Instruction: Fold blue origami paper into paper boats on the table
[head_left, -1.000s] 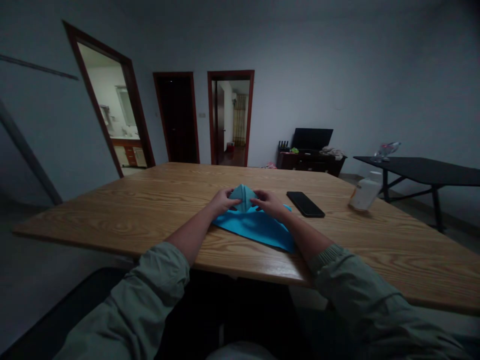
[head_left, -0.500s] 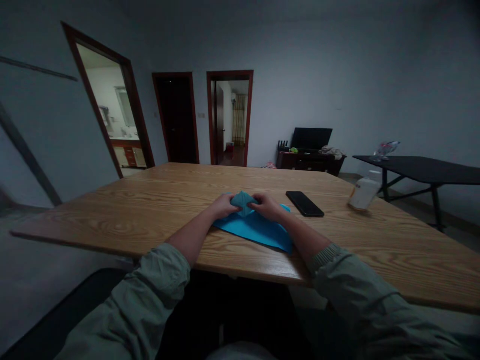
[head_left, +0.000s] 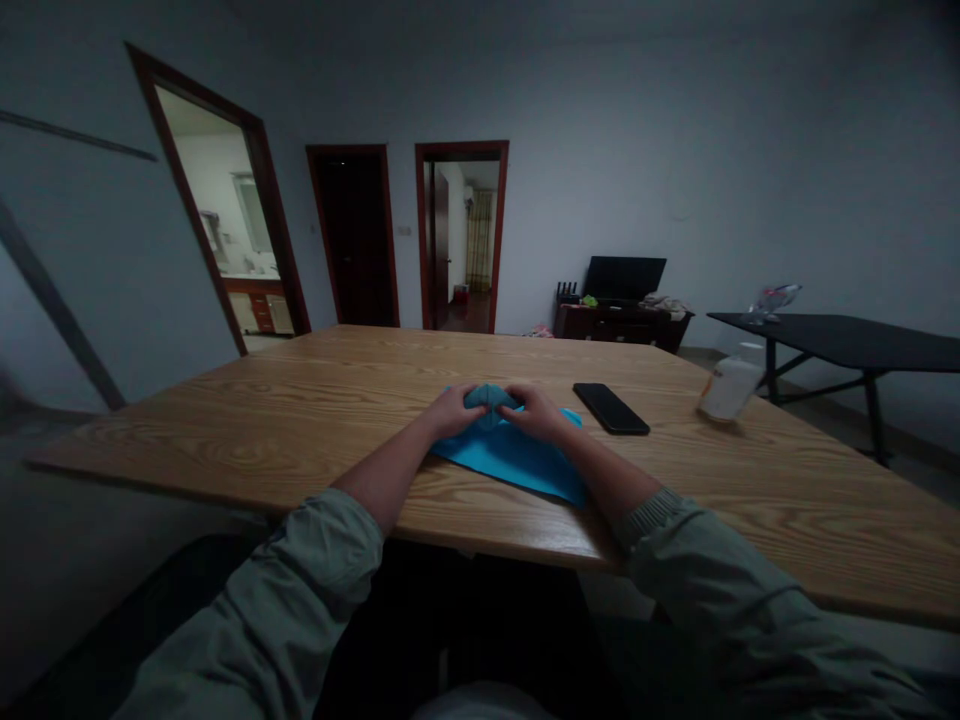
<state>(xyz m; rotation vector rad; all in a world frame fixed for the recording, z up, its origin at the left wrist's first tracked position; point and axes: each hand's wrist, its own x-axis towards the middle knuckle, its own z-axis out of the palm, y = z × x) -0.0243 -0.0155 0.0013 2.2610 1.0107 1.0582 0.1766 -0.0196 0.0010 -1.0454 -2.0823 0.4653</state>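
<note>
A sheet of blue paper lies partly folded on the wooden table in front of me. My left hand and my right hand meet at its far end. Their fingers are closed on a raised fold of the paper and press it low toward the sheet. The near part of the paper lies flat between my forearms.
A black phone lies just right of my right hand. A white bottle stands farther right near the table edge. A black side table and a TV stand are behind; doorways open in the far wall.
The raised fold of blue paper stood up as a peak between my fingers; both hands have brought it down, so it now sits lower and flatter.
</note>
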